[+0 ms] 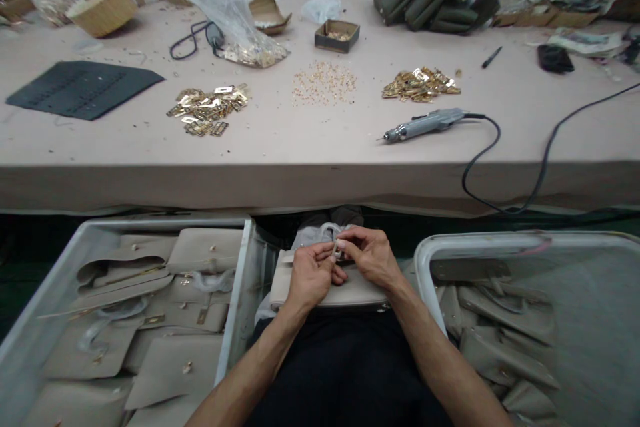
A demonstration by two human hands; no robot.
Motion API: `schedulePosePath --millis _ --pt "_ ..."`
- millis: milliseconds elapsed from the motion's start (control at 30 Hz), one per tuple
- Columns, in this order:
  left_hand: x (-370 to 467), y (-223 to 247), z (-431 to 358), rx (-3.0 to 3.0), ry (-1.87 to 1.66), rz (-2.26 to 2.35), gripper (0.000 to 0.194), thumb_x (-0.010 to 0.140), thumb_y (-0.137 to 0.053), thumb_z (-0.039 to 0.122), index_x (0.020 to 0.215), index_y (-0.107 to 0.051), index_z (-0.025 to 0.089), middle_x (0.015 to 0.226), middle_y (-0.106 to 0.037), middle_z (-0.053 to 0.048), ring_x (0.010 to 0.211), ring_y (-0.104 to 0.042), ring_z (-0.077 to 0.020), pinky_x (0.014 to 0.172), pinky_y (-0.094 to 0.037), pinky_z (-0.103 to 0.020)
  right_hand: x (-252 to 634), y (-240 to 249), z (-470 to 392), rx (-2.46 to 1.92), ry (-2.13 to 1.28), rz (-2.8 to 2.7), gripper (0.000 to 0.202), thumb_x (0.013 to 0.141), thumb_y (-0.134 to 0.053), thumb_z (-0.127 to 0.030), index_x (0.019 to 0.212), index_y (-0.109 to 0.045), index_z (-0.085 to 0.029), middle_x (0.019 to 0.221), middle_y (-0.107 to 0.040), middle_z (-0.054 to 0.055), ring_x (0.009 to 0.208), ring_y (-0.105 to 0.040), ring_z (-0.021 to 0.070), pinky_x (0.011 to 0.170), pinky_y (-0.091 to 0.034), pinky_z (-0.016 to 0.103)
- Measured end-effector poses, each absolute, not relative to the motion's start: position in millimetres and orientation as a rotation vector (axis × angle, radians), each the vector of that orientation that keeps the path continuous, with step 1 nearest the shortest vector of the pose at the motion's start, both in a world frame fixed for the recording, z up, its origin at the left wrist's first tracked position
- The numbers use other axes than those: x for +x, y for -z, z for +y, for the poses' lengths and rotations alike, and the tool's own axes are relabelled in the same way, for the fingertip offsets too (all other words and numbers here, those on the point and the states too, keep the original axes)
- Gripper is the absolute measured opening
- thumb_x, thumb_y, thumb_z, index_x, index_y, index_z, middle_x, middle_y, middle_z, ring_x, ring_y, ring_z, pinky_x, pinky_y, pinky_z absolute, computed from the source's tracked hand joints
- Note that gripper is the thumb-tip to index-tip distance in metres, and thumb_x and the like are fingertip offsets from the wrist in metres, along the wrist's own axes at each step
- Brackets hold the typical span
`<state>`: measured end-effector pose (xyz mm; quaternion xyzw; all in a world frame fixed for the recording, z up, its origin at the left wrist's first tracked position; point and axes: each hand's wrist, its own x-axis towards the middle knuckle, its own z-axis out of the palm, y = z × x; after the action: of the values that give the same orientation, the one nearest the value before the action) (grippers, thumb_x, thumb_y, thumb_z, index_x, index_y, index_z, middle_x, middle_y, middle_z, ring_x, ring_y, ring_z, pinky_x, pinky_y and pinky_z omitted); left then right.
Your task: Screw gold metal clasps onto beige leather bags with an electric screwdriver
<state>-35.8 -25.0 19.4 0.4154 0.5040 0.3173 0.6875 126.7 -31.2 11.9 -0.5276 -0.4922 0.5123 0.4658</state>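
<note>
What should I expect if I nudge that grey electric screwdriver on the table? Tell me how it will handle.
The electric screwdriver lies on its side with a rounded barrel, so it may roll a little. Its black cord trails over the table edge and would probably drag or tug it back. It looks rigid and likely fairly heavy for its size.

Small part (338, 251) between fingertips too small to tell; bins cut off by edges.

Even overhead light renders the desk (310, 140) bright and flat with faint shadows, the area beneath its front edge falls dim, wide-angle distortion bows that edge, and the picture corners are soft and slightly blurred.
</note>
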Motion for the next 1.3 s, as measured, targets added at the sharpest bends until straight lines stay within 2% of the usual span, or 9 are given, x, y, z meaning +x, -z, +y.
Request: schedulePosePath --millis 167,500,700,833,933,1033,1133,1300 --pt "-34.6 -26.4 -24.9 0.937 -0.718 1.164 0.033 0.075 -0.062 0.018 0.103 -0.069 0.003 0.049 -0.067 -0.003 0.034 -0.055 -0.0135 0.037 -0.047 -0.021 125.2 -9.8 -32.1 -1.309 -1.252 -1.231 0.014 0.090 -0.075 -0.032 0.094 -0.080 -0.019 0.088 -0.072 0.006 0.078 -0.067 0.0196 0.068 -0.057 0.027" --pt "-38.0 -18.2 -28.4 0.935 -0.755 1.134 0.032 0.081 -0.068 0.026 0.106 -0.068 0.005 0.050 -0.068 -0.003 0.034 -0.056 -0.0142 0.038 -0.049 -0.022 124.2 -13.5 -30.2 -1.288 -1.341 -1.123 0.018 0.088 -0.078 -0.036 0.092 -0.079 -0.018 0.083 -0.070 0.005 0.072 -0.066 0.0186 0.065 -0.059 0.028" --pt "-38.3 -18.2 -26.8 0.956 -0.759 1.189 0.033 0.084 -0.074 0.042 0.090 -0.068 0.010 0.044 -0.063 -0.002 0.030 -0.051 -0.0131 0.035 -0.045 -0.021 123.5 -13.3 -29.1 -1.258 -1.381 -1.114 0.020 0.088 -0.078 -0.038 0.091 -0.078 -0.018 0.081 -0.071 0.004 0.068 -0.067 0.0181 0.063 -0.060 0.028" --pt "-38.1 -17.1 -26.9 0.926 -0.735 1.175 0.038 0.091 -0.064 0.049 0.092 -0.067 0.011 0.045 -0.065 -0.004 0.032 -0.056 -0.0154 0.036 -0.047 -0.022 124.2 -9.6 -28.8 -1.283 -1.360 -1.122 0.022 0.089 -0.077 -0.039 0.092 -0.078 -0.017 0.080 -0.071 0.005 0.066 -0.067 0.0182 0.061 -0.060 0.028" --pt "-37.6 -16.9 -27.4 0.911 -0.725 1.144 0.035 0.084 -0.070 0.041 0.100 -0.066 0.010 0.054 -0.071 -0.006 0.038 -0.062 -0.0166 0.040 -0.052 -0.023 125.6 -5.0 -28.6 -1.286 -1.353 -1.095 0.024 0.089 -0.077 -0.041 0.091 -0.077 -0.017 0.082 -0.071 0.005 0.070 -0.069 0.0193 0.063 -0.061 0.029" --pt "-36.7 -18.7 -28.0 0.928 -0.726 1.158 0.030 0.077 -0.072 0.031 0.097 -0.066 0.009 0.051 -0.069 -0.004 0.035 -0.057 -0.0142 0.038 -0.048 -0.021 126.5 -4.4 -28.5 -1.277 -1.368 -1.136 0.025 0.089 -0.077 -0.042 0.093 -0.077 -0.017 0.082 -0.072 0.005 0.068 -0.068 0.0188 0.063 -0.061 0.029" --pt "-35.7 -20.3 -29.2 0.925 -0.740 1.175 0.027 0.076 -0.070 0.030 0.094 -0.065 0.010 0.045 -0.064 -0.001 0.031 -0.052 -0.0127 0.035 -0.045 -0.020 125.4 -8.2 -28.4 -1.326 -1.348 -1.215 0.025 0.088 -0.077 -0.042 0.093 -0.078 -0.017 0.083 -0.073 0.006 0.067 -0.069 0.0190 0.062 -0.061 0.028" --pt "-34.4 -19.2 -30.4 0.909 -0.751 1.177 0.026 0.075 -0.072 0.031 0.090 -0.064 0.012 0.047 -0.066 -0.002 0.031 -0.052 -0.0132 0.034 -0.046 -0.022 121.9 -11.1 -25.8 -1.412 -1.268 -1.273 0.022 0.088 -0.074 -0.038 0.082 -0.076 -0.017 0.074 -0.070 0.004 0.059 -0.066 0.0172 0.055 -0.056 0.025"
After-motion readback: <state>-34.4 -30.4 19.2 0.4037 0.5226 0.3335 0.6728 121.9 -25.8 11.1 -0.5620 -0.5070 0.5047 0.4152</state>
